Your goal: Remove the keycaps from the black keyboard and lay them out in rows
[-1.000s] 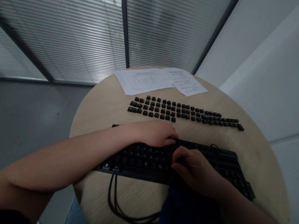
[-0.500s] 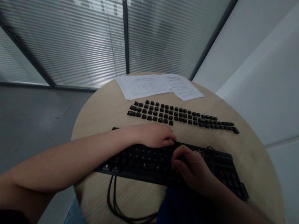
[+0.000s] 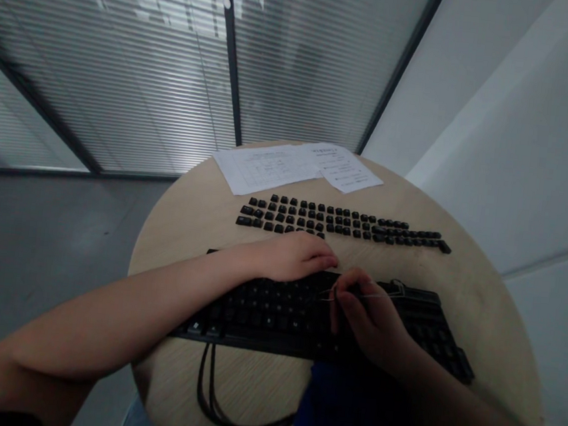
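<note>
A black keyboard lies across the near side of a round wooden table. My left hand rests flat on the keyboard's far edge, fingers stretched out and holding nothing. My right hand is closed on a thin wire keycap puller, whose loops point left over the keys. Beyond the keyboard, several loose black keycaps lie in rows on the table.
Two printed paper sheets lie at the table's far edge. The keyboard's black cable loops over the near edge. A dark blue cloth sits under my right forearm. Glass walls with blinds stand behind, a white wall at right.
My right hand has lifted slightly, and the wire puller now shows clearly above the keys. My left hand has stayed on the keyboard. The camera shifted a little.
</note>
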A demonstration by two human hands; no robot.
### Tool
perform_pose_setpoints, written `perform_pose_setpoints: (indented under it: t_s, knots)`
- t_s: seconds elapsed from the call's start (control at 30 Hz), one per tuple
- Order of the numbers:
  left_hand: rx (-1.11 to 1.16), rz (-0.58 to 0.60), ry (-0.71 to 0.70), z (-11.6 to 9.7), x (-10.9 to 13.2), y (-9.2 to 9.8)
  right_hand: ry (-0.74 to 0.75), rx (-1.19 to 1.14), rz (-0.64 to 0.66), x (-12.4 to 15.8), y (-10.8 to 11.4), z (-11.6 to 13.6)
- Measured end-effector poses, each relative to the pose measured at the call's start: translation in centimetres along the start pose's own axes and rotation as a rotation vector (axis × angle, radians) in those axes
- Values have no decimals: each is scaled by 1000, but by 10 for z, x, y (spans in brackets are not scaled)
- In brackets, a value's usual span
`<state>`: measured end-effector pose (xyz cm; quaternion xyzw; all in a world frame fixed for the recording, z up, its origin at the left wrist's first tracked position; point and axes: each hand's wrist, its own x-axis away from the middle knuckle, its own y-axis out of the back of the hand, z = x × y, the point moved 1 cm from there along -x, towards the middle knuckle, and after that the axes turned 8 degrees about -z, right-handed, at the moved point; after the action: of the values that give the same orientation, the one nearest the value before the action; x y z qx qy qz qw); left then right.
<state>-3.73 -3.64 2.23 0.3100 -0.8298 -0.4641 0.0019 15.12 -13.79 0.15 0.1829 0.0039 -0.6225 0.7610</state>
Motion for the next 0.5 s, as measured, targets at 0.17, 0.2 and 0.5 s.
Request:
perform_pose_setpoints:
  t_s: [0.17, 0.2, 0.5]
  knots:
    - [58, -111, -27, -5, 1, 6, 49, 139, -142, -5, 10, 5]
    - [73, -115, -35, -6, 1, 6, 53, 162, -157, -6, 13, 6]
    - [48, -160, -80, -6, 3, 9, 226, 482, -105, -18, 24, 16]
